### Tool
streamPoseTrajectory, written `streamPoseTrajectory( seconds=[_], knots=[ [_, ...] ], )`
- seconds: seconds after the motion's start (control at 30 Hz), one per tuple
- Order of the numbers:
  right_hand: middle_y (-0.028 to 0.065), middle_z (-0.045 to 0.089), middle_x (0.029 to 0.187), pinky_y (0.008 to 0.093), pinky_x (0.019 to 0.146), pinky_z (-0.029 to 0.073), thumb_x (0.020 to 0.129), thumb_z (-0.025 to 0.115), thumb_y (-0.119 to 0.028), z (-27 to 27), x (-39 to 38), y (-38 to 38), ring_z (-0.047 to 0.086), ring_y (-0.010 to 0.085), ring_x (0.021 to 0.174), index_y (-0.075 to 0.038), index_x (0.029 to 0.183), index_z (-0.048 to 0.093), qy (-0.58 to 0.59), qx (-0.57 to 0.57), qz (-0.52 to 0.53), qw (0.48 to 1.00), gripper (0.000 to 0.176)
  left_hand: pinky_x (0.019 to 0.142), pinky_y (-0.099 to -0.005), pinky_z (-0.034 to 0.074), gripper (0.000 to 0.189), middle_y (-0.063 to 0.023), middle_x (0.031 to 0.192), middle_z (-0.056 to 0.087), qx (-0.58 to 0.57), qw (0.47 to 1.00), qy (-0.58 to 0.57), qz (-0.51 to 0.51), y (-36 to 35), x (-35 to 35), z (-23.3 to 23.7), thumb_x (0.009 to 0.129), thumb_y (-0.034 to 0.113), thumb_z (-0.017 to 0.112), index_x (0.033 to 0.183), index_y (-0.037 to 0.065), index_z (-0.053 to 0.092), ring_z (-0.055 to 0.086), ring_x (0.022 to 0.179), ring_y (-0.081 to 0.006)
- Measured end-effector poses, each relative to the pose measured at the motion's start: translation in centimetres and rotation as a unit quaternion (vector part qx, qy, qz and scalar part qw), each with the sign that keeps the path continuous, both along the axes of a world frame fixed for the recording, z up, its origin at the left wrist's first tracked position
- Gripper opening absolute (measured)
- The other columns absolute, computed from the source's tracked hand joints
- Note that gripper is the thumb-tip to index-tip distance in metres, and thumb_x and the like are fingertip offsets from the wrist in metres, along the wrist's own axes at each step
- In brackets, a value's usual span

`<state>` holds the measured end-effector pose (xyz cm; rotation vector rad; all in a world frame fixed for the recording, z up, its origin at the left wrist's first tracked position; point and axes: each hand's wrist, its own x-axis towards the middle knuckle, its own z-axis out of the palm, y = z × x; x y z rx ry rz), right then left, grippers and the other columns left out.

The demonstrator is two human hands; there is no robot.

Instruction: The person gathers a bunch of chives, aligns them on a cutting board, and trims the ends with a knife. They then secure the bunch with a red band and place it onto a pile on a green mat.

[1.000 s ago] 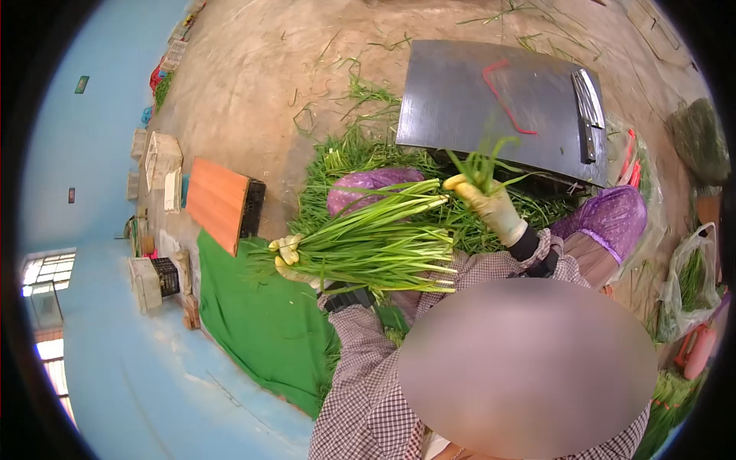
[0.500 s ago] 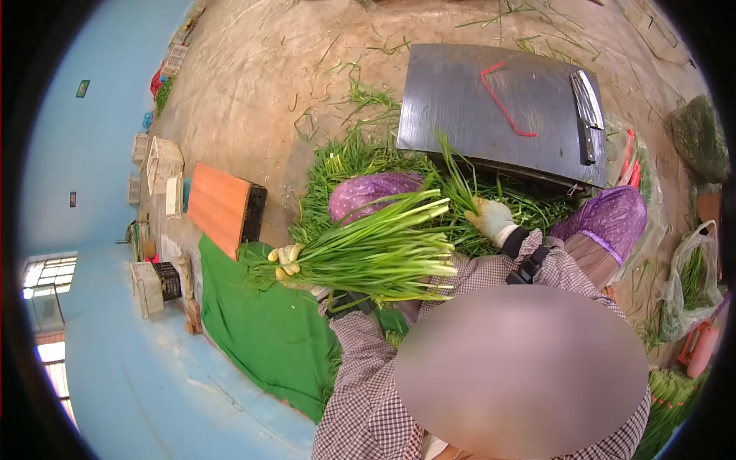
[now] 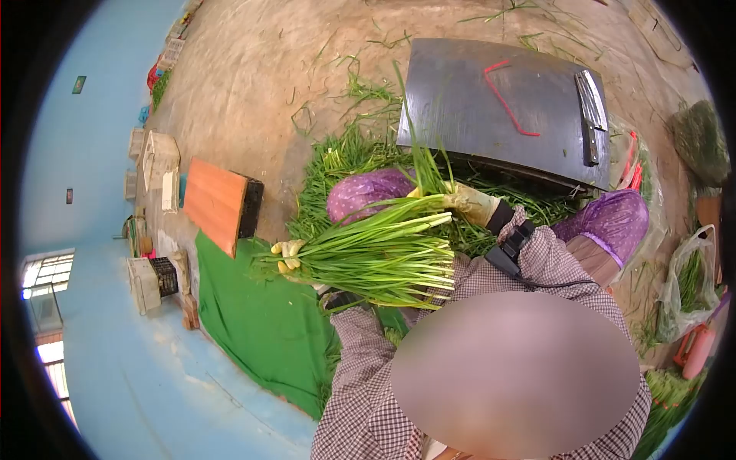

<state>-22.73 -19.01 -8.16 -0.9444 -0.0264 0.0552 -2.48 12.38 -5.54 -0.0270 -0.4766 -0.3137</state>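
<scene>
The left grip (image 3: 288, 254) was closed on a large bunch (image 3: 376, 249) of green leaves, and its gloved fingers were together around the leafy end. The bunch was held in the air, lying crosswise in front of the person, with the white ends toward the right. The right grip (image 3: 469, 203) was also gloved, and it was closed on a few leaves (image 3: 431, 170), which stood up from the fingers. This grip was at the far corner of the bunch, close by the white ends, but whether it touched them I cannot tell.

Beyond the bunch there were two knees in purple covers, the left cover (image 3: 368, 193) just behind the bunch and the right cover (image 3: 613, 218) farther to the right. Around and between them a pile (image 3: 349, 157) of loose green leaves was spread on the floor (image 3: 253, 100).

On the far side was a dark surface (image 3: 460, 92), and it carried a bent red strip (image 3: 502, 100) and, near its right edge, a knife (image 3: 591, 107). To the left of the bunch, a green cloth (image 3: 253, 322) lay on the near side, and an orange board (image 3: 218, 203) leaned against a black crate (image 3: 251, 207). At the right stood a clear bag (image 3: 690, 287) with greens inside.
</scene>
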Motion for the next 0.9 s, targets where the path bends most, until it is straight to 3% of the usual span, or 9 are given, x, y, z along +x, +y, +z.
streamPoseTrajectory(
  seconds=[0.17,0.33,0.43,0.57,0.63,0.7,0.77,0.8,0.9],
  knots=[
    [0.0094,0.065,0.129,0.0268,0.087,0.054,0.095,0.069,-0.014,-0.6,-0.8,1.1,0.063,0.0153,0.115,-0.003,0.137,0.056,0.065,0.115,0.043,0.990,0.045,0.087,-0.0311,0.050,0.028,-0.0013,0.075,0.047,-0.018,1.000,0.021,0.007,-0.3,0.0,-0.5,0.100,0.009,0.051,0.123,-0.006,0.052,0.049,0.068,-0.0125],
    [0.0074,0.071,0.110,0.0287,0.082,0.055,0.095,0.071,-0.013,0.4,-0.7,3.4,0.069,0.0187,0.092,-0.003,0.128,0.059,0.076,0.106,-0.083,0.988,0.037,0.090,-0.0316,0.051,0.028,-0.0019,0.077,0.051,-0.004,1.000,0.028,0.013,-0.7,-0.4,-0.3,0.100,0.011,0.051,0.124,-0.004,0.053,0.052,0.069,-0.0127],
    [0.0040,0.069,0.107,0.0268,0.079,0.053,0.094,0.072,-0.015,2.2,-2.2,3.2,0.065,0.0132,0.095,-0.004,0.123,0.063,0.100,0.035,-0.124,0.987,0.032,0.093,-0.0324,0.050,0.029,-0.0027,0.079,0.052,-0.026,1.000,0.009,-0.002,-0.9,-0.1,-0.5,0.101,0.011,0.050,0.125,-0.004,0.052,0.053,0.072,-0.0128],
    [0.0021,0.069,0.100,0.0144,0.060,0.044,0.096,0.070,-0.017,-1.1,-5.1,0.4,0.061,0.0029,0.084,-0.006,0.124,0.063,0.118,0.120,-0.184,0.968,0.030,0.096,-0.0327,0.050,0.030,-0.0032,0.080,0.052,-0.032,0.999,0.020,0.012,-0.8,-0.8,-0.6,0.101,0.012,0.050,0.126,-0.004,0.052,0.054,0.074,-0.0133],
    [0.0022,0.069,0.100,0.0186,0.065,0.049,0.097,0.068,-0.016,-4.1,-7.1,-2.2,0.061,0.0054,0.083,-0.006,0.122,0.065,0.180,0.028,-0.176,0.967,0.027,0.097,-0.0327,0.050,0.031,-0.0034,0.081,0.052,-0.022,0.999,0.024,0.020,0.0,-0.6,-1.5,0.101,0.013,0.050,0.127,-0.004,0.052,0.054,0.075,-0.0137],
    [0.0097,0.072,0.106,0.0345,0.080,0.055,0.093,0.072,-0.036,-6.5,-8.2,-3.2,0.068,0.0229,0.092,-0.004,0.124,0.064,0.223,-0.341,-0.082,0.910,0.046,0.097,-0.0328,0.050,0.031,-0.0037,0.081,0.052,-0.002,0.999,0.024,0.034,1.8,0.4,-3.6,0.101,0.013,0.050,0.128,-0.004,0.051,0.054,0.075,-0.0140],
    [0.0144,0.072,0.112,0.0419,0.089,0.054,0.088,0.073,-0.050,-5.2,-9.7,-4.1,0.069,0.0333,0.101,-0.004,0.130,0.062,0.289,-0.662,0.139,0.677,0.063,0.097,-0.0326,0.050,0.031,-0.0042,0.081,0.053,-0.020,1.000,0.011,0.015,1.2,0.4,-3.6,0.102,0.014,0.049,0.128,-0.003,0.051,0.055,0.075,-0.0139],
    [0.0191,0.070,0.118,0.0451,0.094,0.052,0.079,0.073,-0.064,-6.0,-10.5,-3.6,0.066,0.0386,0.112,-0.006,0.135,0.060,0.278,-0.679,0.136,0.666,0.082,0.096,-0.0325,0.050,0.031,-0.0041,0.081,0.053,-0.010,1.000,0.012,0.019,1.2,0.1,-3.2,0.102,0.015,0.050,0.128,-0.003,0.052,0.055,0.075,-0.0138],
    [0.0180,0.069,0.118,0.0445,0.094,0.053,0.077,0.073,-0.064,2.5,-8.7,-3.1,0.066,0.0357,0.113,-0.010,0.140,0.057,0.256,-0.714,0.102,0.644,0.084,0.094,-0.0321,0.050,0.029,-0.0035,0.081,0.054,-0.009,1.000,0.002,0.028,0.4,-0.7,-1.3,0.103,0.016,0.050,0.127,-0.001,0.051,0.055,0.074,-0.0138]
  ],
)
